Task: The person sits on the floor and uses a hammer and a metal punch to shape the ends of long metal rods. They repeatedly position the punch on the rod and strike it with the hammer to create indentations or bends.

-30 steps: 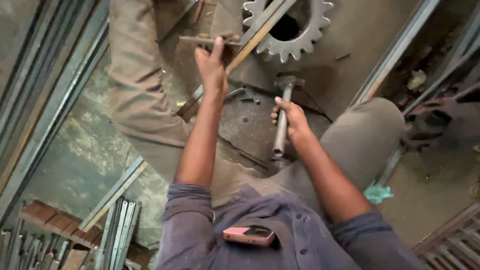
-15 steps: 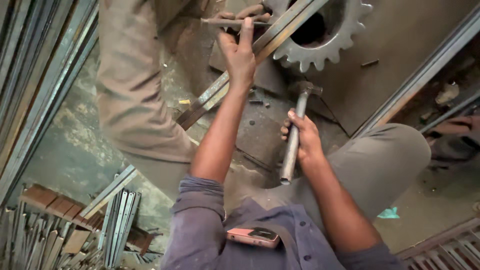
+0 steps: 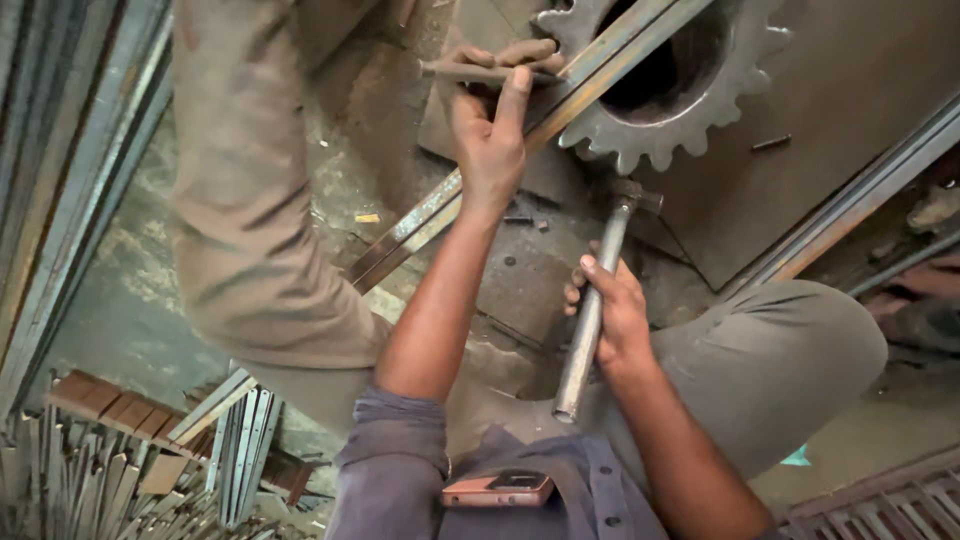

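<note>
left hand closed on punch rod atop steel strip, far on sprocket | right hand grips hammer, drawn nearer since 1 s ago | floor work

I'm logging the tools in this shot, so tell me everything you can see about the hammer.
The hammer has a long, plain metal pipe-like handle, grey and worn, with a small dark head at its far end, near the teeth of the large gear. It lies slanted, head up and away from the person, open butt end toward the lap. The right hand grips it around mid-handle, fingers wrapped round. The head hovers close above the dirty metal slab; whether it touches is unclear. It looks rough but intact.
</note>
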